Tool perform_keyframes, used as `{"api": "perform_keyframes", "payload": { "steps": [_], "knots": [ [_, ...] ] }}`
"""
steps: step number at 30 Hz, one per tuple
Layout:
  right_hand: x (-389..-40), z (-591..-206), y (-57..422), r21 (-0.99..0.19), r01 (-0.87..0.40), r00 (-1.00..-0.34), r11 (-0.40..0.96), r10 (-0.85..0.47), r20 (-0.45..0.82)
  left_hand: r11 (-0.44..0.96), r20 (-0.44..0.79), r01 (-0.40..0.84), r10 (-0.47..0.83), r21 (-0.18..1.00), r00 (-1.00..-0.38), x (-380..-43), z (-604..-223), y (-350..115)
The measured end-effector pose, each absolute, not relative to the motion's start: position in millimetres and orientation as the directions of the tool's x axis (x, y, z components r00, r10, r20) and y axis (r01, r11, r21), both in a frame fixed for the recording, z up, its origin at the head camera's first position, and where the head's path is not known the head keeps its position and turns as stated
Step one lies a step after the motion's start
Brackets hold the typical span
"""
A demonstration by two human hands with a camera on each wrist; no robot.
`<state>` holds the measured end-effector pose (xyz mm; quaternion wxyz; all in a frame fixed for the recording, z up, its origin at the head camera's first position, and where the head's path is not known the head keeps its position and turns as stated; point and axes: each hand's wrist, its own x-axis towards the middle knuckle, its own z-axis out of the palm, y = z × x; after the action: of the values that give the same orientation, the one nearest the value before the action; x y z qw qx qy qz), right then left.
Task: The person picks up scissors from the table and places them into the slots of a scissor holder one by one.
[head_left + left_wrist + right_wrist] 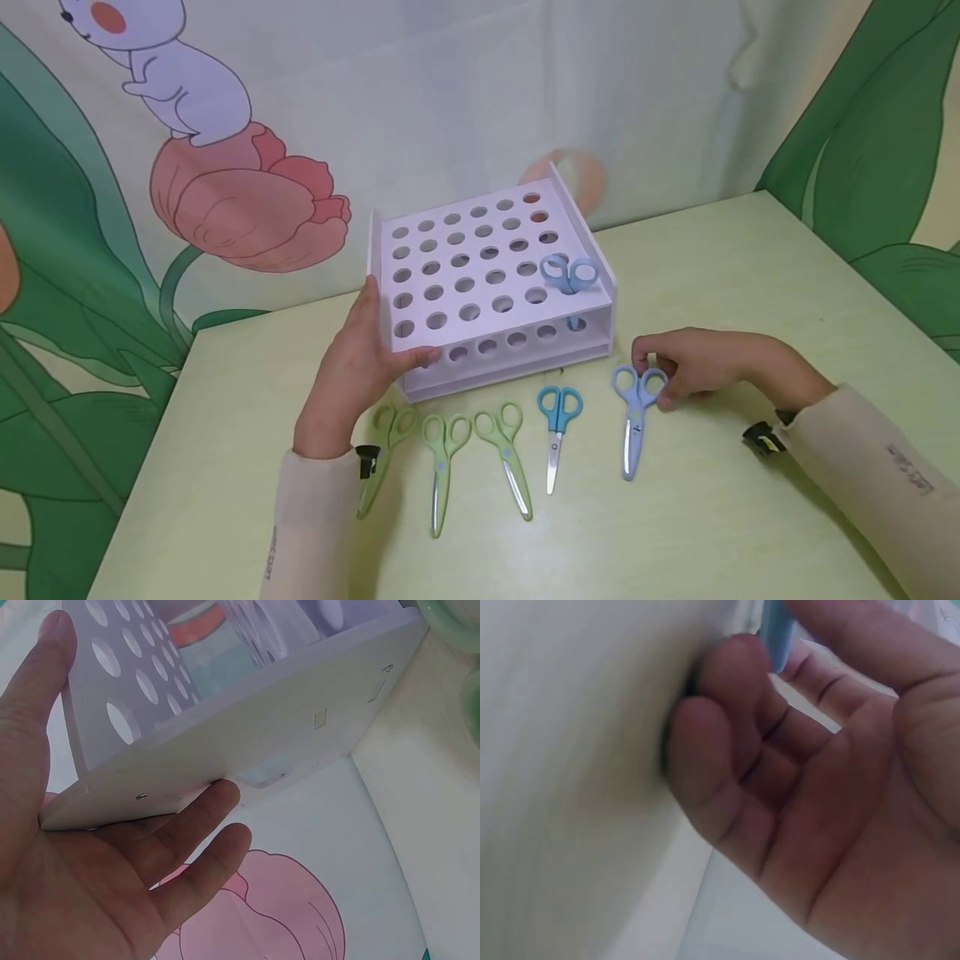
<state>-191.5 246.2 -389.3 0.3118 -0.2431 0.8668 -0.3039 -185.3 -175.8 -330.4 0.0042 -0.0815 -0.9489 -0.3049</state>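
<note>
Pale green tabletop stands against a wall painted with broad green leaves, a pink flower and a white cartoon animal. On it sits a white rack drilled with rows of round holes; one blue pair of scissors stands handles-up in a hole near its right edge. In front of the rack lie three green scissors, a darker blue pair and a light blue pair, blades pointing toward the person. The left hand presses flat against the rack's left side, fingers straight, thumb on the front edge. The right hand pinches the handle loops of the light blue pair, which lies on the tabletop.

The left wrist view shows the palm on the rack's side panel. The right wrist view is blurred, showing curled fingers against a blue strip.
</note>
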Motion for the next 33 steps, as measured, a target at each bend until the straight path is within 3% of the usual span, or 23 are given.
{"api": "perform_keyframes", "payload": {
  "steps": [9, 16, 25, 33],
  "knots": [
    [-194, -379, 256, -0.735, -0.129, -0.677, 0.665, -0.601, -0.425, 0.803, 0.065, 0.163, 0.155, 0.573, -0.986, -185, -332, -176],
    [-196, -368, 261, -0.896, -0.063, -0.690, 0.440, -0.668, -0.280, 0.808, 0.065, 0.163, 0.153, 0.567, -0.986, -186, -331, -175],
    [-188, -351, 251, -0.933, -0.216, -0.734, 0.288, -0.678, -0.039, 0.807, 0.071, 0.161, 0.147, 0.568, -0.987, -185, -332, -175],
    [-174, -330, 231, -0.886, -0.371, -0.823, 0.279, -0.541, 0.174, 0.809, 0.095, 0.175, 0.147, 0.562, -0.985, -185, -331, -175]
  ]
}}
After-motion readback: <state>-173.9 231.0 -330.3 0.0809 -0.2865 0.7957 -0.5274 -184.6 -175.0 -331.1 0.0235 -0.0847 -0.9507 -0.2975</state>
